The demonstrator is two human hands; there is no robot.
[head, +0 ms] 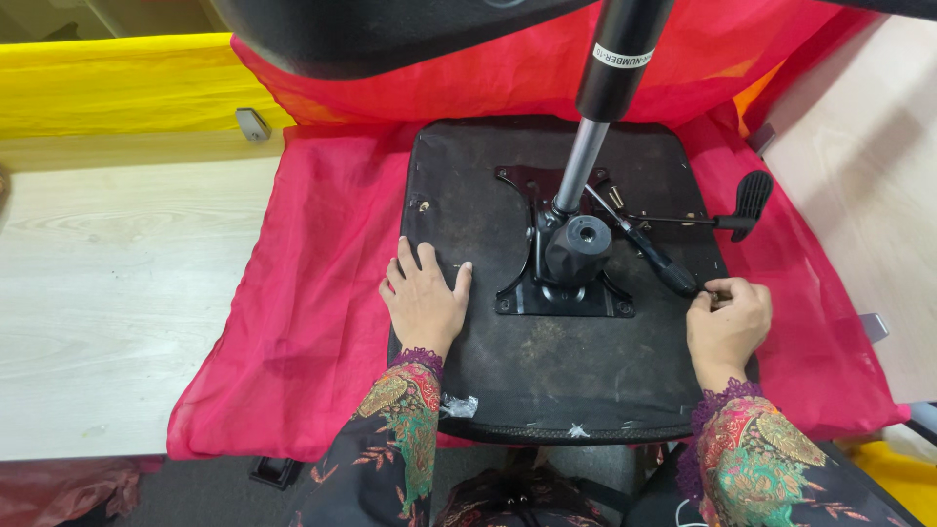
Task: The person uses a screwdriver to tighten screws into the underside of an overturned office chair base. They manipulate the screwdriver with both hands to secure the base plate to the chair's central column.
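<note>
Patterned sleeves [400, 429] lead up: left hand [424, 298] flat, fingers spread on the upturned chair seat [547, 376]; right hand [727, 322] pinches a screwdriver [649, 249].

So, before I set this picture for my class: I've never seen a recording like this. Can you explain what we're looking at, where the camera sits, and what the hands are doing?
There is one picture, taken by a camera worn on a person's head and looking down at their own two bare hands, which come out of patterned sleeves.

On a pale wooden table lies a red cloth. On the cloth rests an upturned office chair seat, its black underside facing up. Bolted to its middle is a black metal mechanism plate, from which a gas lift cylinder rises toward the camera. A lever with a black paddle sticks out to the right.

The left hand lies flat on the seat, beside the plate. The right hand holds the handle end of a screwdriver, whose shaft points in toward the plate.
</note>
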